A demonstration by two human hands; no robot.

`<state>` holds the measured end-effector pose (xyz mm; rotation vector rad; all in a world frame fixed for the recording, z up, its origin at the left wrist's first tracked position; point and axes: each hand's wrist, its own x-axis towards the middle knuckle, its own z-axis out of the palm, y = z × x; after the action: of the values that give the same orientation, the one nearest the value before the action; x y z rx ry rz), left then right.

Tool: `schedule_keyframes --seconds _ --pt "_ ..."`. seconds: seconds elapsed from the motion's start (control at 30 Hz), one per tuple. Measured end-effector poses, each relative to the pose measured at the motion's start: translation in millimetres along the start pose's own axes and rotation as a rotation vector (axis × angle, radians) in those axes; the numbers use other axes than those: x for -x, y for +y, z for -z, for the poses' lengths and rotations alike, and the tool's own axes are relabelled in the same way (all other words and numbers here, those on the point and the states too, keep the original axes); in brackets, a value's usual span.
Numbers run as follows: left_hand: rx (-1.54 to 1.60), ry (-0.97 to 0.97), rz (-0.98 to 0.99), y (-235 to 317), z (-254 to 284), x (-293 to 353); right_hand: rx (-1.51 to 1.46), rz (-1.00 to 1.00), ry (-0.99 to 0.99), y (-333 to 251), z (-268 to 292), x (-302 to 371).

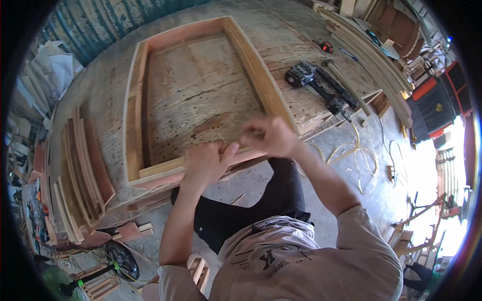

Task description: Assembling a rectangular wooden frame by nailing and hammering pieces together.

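A rectangular wooden frame lies on a worn plywood worktop, its short near rail toward me. My left hand is closed over that near rail, the thumb pointing right. Just right of it, my right hand hovers above the same rail close to the frame's near right corner. Its fingers are curled together and partly blurred; whatever they hold, if anything, is hidden. Right of the frame rests a black nail gun, with a hammer alongside.
An orange-and-black tape measure and a blue pen lie farther back. Long wood strips line the right edge. Curved boards stack at left. A yellowish hose coils on the floor. A red-and-black machine stands right.
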<state>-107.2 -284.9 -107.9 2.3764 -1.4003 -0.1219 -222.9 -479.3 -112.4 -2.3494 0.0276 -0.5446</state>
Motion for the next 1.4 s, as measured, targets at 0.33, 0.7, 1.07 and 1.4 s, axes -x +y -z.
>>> schedule_keyframes --seconds 0.33,0.7,1.07,1.4 --pt "-0.012 -0.022 0.057 1.8 -4.5 -9.8 0.754 -0.683 0.187 212.5 144.8 5.7" --pt "-0.159 -0.035 -0.069 -0.2 -5.6 -13.2 0.912 -0.852 0.129 231.2 131.4 1.9" --pt "-0.235 -0.263 -0.063 -73.8 30.7 45.1 0.949 -0.662 0.326 246.7 127.1 18.1" --pt "-0.228 -0.225 -0.109 -79.8 29.8 46.1 0.909 -0.629 0.462 254.9 123.4 18.2"
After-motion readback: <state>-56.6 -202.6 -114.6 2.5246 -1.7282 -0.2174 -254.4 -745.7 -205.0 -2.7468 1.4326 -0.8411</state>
